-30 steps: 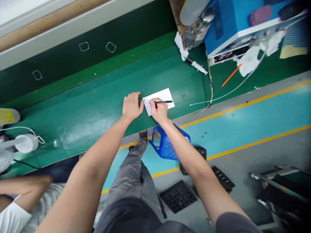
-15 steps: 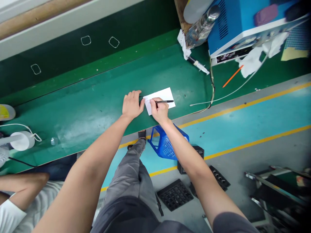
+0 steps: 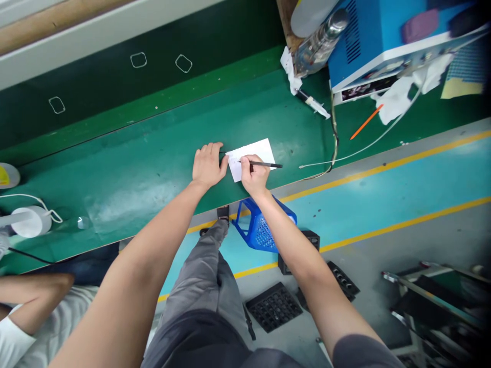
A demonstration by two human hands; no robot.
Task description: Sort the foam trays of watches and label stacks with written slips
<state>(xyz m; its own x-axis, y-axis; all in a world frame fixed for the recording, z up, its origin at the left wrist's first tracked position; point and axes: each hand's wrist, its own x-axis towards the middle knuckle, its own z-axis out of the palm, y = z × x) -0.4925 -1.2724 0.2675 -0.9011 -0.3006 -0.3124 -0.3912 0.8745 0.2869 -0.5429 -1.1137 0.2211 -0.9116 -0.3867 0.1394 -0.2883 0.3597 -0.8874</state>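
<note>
right hand holding 1 pen | left hand at 1 paper

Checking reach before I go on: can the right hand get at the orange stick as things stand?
Likely yes: the wires between the right hand and orange stick look low enough to reach over, though the hand's grip is taken by a black pen.

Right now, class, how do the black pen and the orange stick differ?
The black pen is dark; the orange stick is bright. The black pen is gripped in the right hand, while the orange stick lies unheld. In this view, the black pen runs nearly level; the orange stick slants up rightward. Both are slim and straight.
</note>
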